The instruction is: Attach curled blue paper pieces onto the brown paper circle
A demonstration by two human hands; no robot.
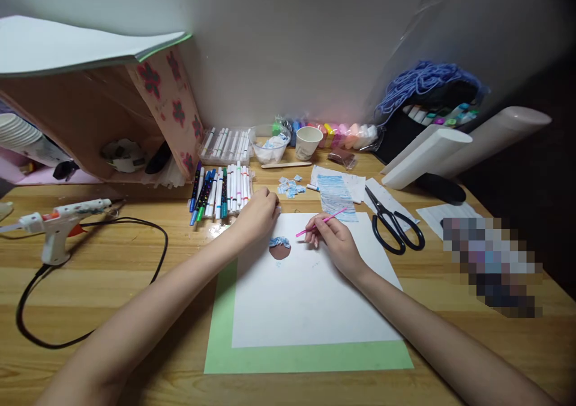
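Observation:
My right hand (333, 238) grips a thin pink stick (333, 214) slantwise above a white paper sheet (310, 304). My left hand (258, 214) is at the sheet's far left edge, beside blue-and-white paper scraps (291, 186). Its fingers are bent together and pointing down; whatever is in them is hidden. Between the hands a brown disc (279, 251) lies on the sheet, its upper part covered by crumpled blue-and-white paper bits (279, 241). Under the white sheet is a larger green sheet (315, 358).
Markers (220, 193) lie left of the scraps, and black-handled scissors (393, 223) to the right by blue-striped paper (335, 193). Behind stand a clear bowl (269, 148) and a paper cup (308, 142). A glue gun (56, 229) with a looping cord sits left, near a cardboard box (168, 115).

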